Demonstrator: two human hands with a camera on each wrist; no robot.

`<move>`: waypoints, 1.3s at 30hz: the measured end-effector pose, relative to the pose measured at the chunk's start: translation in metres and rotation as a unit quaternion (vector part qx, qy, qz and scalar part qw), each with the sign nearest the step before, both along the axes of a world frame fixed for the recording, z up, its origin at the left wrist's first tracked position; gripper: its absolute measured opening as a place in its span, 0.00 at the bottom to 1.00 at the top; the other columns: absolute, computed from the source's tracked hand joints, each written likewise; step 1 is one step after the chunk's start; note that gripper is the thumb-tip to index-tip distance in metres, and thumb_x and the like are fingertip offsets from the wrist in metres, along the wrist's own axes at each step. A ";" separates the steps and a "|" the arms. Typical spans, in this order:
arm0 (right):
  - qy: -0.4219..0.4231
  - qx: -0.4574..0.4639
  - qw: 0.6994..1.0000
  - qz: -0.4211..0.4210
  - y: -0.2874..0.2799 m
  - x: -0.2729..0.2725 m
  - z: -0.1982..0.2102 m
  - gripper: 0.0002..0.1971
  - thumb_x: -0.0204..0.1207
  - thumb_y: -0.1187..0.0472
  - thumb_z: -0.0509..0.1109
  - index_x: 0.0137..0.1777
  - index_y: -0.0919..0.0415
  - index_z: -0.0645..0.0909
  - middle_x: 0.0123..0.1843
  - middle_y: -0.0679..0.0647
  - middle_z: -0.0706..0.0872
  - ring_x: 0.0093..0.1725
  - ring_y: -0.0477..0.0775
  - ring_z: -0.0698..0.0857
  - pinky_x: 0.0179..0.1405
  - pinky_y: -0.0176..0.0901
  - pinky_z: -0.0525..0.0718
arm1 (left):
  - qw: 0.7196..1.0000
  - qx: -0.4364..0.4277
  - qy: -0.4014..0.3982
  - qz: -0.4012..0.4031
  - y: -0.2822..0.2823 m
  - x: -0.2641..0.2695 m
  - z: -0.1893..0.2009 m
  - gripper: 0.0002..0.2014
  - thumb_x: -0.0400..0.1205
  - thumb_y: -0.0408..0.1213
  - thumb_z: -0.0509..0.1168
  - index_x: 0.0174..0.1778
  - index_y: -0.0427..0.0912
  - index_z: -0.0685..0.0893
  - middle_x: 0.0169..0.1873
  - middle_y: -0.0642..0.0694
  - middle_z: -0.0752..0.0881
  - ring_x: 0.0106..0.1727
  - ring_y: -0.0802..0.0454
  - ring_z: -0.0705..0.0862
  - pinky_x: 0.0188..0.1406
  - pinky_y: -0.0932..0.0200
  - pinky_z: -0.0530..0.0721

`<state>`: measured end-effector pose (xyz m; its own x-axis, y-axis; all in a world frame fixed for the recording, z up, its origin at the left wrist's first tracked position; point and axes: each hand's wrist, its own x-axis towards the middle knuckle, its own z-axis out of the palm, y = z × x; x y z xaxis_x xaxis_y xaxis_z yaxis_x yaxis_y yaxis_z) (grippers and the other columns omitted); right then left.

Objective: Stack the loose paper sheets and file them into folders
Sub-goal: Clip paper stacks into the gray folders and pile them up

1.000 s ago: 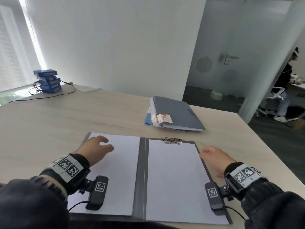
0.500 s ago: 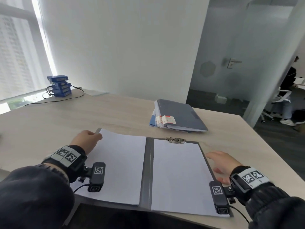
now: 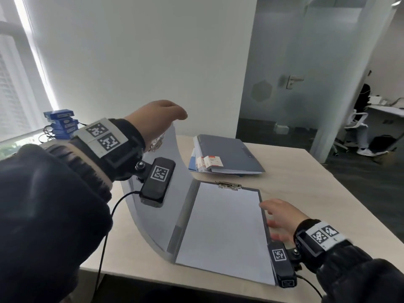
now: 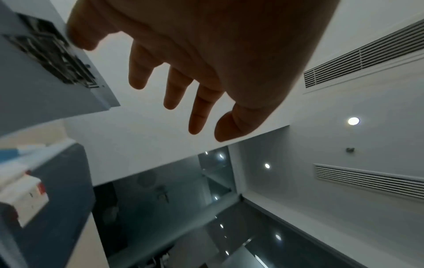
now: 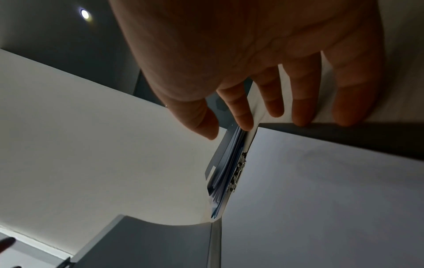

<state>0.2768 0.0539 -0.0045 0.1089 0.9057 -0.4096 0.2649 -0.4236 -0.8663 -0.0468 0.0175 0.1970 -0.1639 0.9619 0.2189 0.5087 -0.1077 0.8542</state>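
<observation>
At the far left corner of the table [image 3: 295,171] sits a stack of blue boxes [image 3: 62,123] with cables, well apart from the work. The left hand [image 3: 156,119], fingers loosely spread and only the thumb touching, lifts the cover [image 3: 172,206] of the open folder [image 3: 184,217], which curves up from the spine beside the near table edge. White paper [image 3: 225,230] lies clipped in its flat right half, the right hand [image 3: 282,217] rests with straight fingers on its right edge, and closed folders [image 3: 227,155] lie just behind.
</observation>
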 end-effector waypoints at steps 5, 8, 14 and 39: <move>-0.012 0.004 1.000 0.008 -0.005 -0.002 0.006 0.10 0.79 0.50 0.70 0.57 0.52 0.83 0.55 0.55 0.81 0.59 0.61 0.85 0.36 0.48 0.81 | 0.991 -0.070 -0.105 -0.038 -0.011 0.016 0.010 0.11 0.82 0.47 0.70 0.59 0.56 0.90 0.68 0.55 0.84 0.71 0.45 0.80 0.71 0.33 0.76; -0.021 0.011 0.999 0.023 -0.011 -0.005 0.014 0.10 0.82 0.52 0.69 0.59 0.53 0.83 0.55 0.54 0.81 0.63 0.61 0.83 0.42 0.51 0.83 | 0.989 -0.087 -0.085 -0.081 -0.020 0.022 0.008 0.09 0.85 0.43 0.68 0.52 0.61 0.92 0.68 0.59 0.84 0.71 0.48 0.79 0.71 0.30 0.75; -0.040 0.020 0.998 0.051 -0.017 -0.006 0.020 0.15 0.83 0.48 0.68 0.61 0.57 0.83 0.64 0.61 0.83 0.64 0.64 0.83 0.56 0.57 0.84 | 0.979 -0.088 -0.104 -0.149 -0.040 0.044 0.001 0.13 0.78 0.50 0.70 0.56 0.60 0.92 0.68 0.64 0.83 0.75 0.51 0.75 0.66 0.32 0.82; -0.106 -0.029 0.987 0.117 -0.034 0.021 0.016 0.17 0.82 0.52 0.69 0.53 0.69 0.84 0.42 0.63 0.86 0.34 0.59 0.87 0.26 0.42 0.85 | 0.958 -0.282 -0.058 -0.019 0.008 0.067 -0.186 0.29 0.84 0.44 0.69 0.82 0.44 0.71 0.71 0.40 0.79 0.63 0.45 0.77 0.64 0.49 0.77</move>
